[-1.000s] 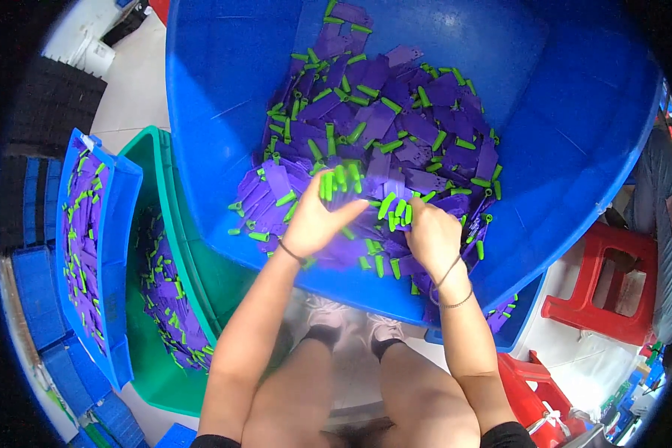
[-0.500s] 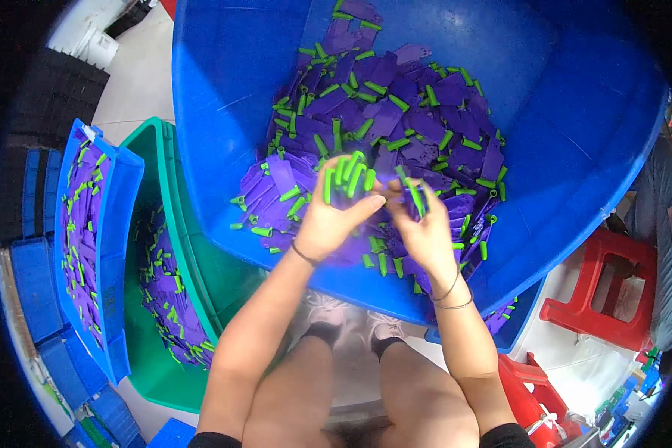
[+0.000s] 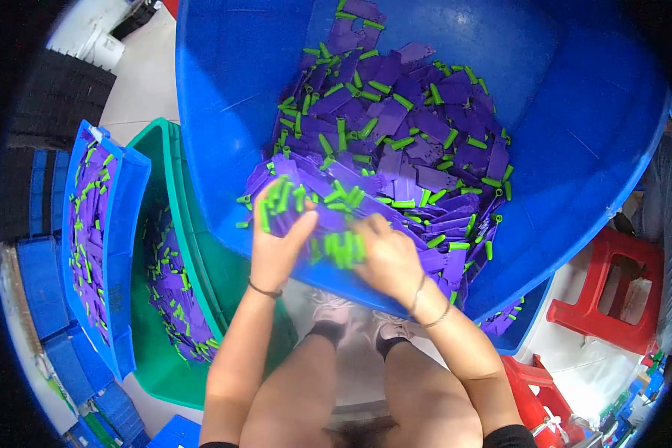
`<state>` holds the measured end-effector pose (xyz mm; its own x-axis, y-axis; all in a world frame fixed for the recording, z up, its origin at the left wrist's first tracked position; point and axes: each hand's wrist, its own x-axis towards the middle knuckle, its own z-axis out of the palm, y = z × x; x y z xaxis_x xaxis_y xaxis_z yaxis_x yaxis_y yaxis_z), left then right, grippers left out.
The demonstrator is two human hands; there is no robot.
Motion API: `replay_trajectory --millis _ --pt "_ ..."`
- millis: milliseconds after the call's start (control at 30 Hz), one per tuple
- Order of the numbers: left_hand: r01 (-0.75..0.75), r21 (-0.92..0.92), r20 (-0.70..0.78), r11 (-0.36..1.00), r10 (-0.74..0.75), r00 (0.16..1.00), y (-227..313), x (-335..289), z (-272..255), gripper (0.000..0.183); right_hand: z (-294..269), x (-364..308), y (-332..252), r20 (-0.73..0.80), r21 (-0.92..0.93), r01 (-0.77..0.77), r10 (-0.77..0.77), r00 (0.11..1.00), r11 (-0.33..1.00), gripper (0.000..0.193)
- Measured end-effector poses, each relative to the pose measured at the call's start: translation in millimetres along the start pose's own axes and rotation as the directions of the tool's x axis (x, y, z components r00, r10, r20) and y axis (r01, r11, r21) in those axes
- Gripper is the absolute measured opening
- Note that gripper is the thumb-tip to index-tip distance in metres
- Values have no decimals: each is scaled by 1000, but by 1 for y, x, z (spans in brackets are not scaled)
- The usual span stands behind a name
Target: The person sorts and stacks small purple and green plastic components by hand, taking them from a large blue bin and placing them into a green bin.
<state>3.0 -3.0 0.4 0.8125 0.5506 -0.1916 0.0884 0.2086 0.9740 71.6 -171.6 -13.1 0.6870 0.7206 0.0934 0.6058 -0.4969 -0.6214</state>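
Note:
My left hand (image 3: 275, 250) is closed around a bunch of flat purple plastic pieces with green handle-like ends (image 3: 282, 197), near the front rim of a large blue bin (image 3: 231, 134). Its thumb points toward the right hand. Close beside it, my right hand (image 3: 392, 257) is curled, back upward and smeared by motion. A blurred row of green-ended pieces (image 3: 340, 249) sits at its fingertips, and the fingers appear to grip them. Beneath and beyond both hands, a heap of the same purple pieces (image 3: 418, 157) lies in the bin, green ends pointing every way.
To the left stand a green tub (image 3: 173, 160) and a narrow blue crate (image 3: 118, 261), both holding similar pieces. Red stools (image 3: 608, 291) are at the right. Another blue container (image 3: 529, 321) shows under the bin's right front. Stacked blue crates (image 3: 41, 276) line the far left.
Both hands have come nearer and lower, the left one also shifting left. My right hand has turned its back upward, and more green-ended pieces now show between the hands.

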Motion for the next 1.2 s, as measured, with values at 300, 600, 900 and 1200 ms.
replay_trajectory --millis 300,600,900,1200 --pt "234 -316 -41 919 -260 965 -21 -9 4 36 -17 4 17 202 732 -486 528 825 478 20" --pt "-243 165 -176 956 271 946 -27 -29 33 66 28 12 -32 101 874 -317 500 860 368 20" --pt "-499 189 176 846 471 865 -41 -36 21 111 40 -5 -26 279 959 -212 481 831 -190 32" --pt "-461 398 54 793 482 875 -7 -20 5 75 3 15 -41 437 797 -518 296 849 311 8"
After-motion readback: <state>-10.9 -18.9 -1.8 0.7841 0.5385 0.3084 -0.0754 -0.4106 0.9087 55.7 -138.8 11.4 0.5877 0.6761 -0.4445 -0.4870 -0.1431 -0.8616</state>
